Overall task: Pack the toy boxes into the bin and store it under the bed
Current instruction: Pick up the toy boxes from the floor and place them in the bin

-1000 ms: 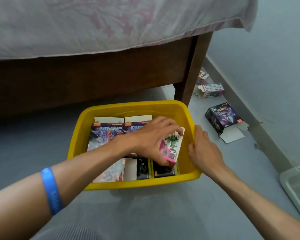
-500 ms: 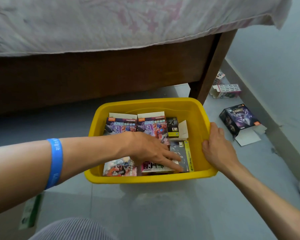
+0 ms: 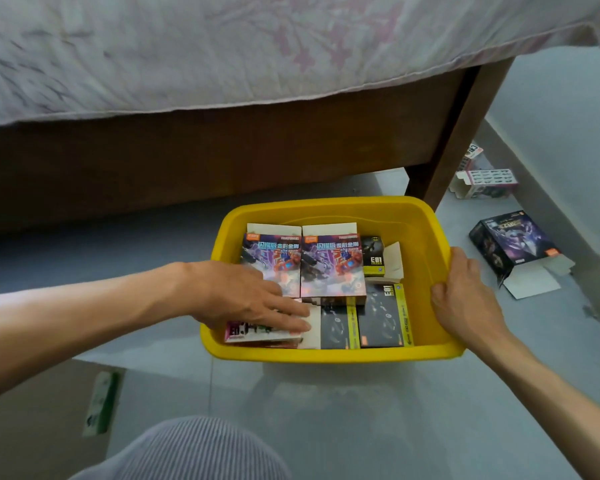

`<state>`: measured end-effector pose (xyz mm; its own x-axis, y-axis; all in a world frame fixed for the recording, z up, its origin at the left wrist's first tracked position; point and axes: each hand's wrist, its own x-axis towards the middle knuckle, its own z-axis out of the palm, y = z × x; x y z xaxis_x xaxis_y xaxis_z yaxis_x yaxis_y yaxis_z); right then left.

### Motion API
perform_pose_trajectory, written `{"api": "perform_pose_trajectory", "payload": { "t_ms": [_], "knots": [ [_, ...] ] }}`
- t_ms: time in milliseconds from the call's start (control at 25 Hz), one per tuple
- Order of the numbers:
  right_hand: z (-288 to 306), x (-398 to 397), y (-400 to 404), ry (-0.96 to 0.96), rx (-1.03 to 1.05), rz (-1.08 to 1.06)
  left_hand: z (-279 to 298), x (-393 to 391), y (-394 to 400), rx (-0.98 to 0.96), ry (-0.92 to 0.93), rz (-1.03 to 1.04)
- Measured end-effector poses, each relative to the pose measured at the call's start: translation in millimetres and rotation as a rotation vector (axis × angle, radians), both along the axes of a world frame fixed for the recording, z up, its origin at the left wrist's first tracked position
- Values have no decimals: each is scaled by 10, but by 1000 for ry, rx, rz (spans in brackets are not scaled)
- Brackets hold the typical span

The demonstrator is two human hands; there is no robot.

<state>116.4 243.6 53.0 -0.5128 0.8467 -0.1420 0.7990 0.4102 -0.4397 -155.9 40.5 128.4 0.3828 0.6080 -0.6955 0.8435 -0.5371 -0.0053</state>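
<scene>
A yellow plastic bin [image 3: 329, 209] stands on the grey floor in front of the wooden bed frame [image 3: 222, 161]. Several toy boxes lie flat inside it: two purple ones [image 3: 331, 265] at the back, black-and-yellow ones [image 3: 383, 317] at the front right, and a pink-and-white box [image 3: 257, 333] at the front left. My left hand [image 3: 250, 299] lies flat, fingers extended, on the pink-and-white box. My right hand [image 3: 465, 292] grips the bin's right rim.
Outside the bin, a dark purple toy box [image 3: 513, 244] with an open flap lies on the floor at right. Two more small boxes [image 3: 489, 181] sit beside the bed leg [image 3: 461, 133]. A flat cardboard sheet [image 3: 32, 420] lies at lower left; my knee [image 3: 187, 452] fills the bottom.
My left hand set the pink-and-white box down flat and slid it to the bin's front left. My right hand shifted along the right rim.
</scene>
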Motion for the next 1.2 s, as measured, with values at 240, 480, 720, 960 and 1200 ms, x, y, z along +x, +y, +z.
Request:
{"api": "perform_pose_trajectory", "payload": {
  "t_ms": [240, 480, 720, 960, 1200],
  "knots": [
    [19, 9, 1, 16, -14, 16, 38, 0, -37, -111, -11, 166],
    [37, 4, -23, 48, -16, 16, -18, -25, -311, 1, -325, 695],
    [60, -8, -39, 39, 4, 26, -263, 258, 68, -28, -390, 733],
    [46, -5, -45, 52, -5, 3, -569, 813, 525, 131, -599, 682],
    [-27, 48, -15, 123, -44, -13, -765, 987, 586, 320, -759, 653]
  ]
}}
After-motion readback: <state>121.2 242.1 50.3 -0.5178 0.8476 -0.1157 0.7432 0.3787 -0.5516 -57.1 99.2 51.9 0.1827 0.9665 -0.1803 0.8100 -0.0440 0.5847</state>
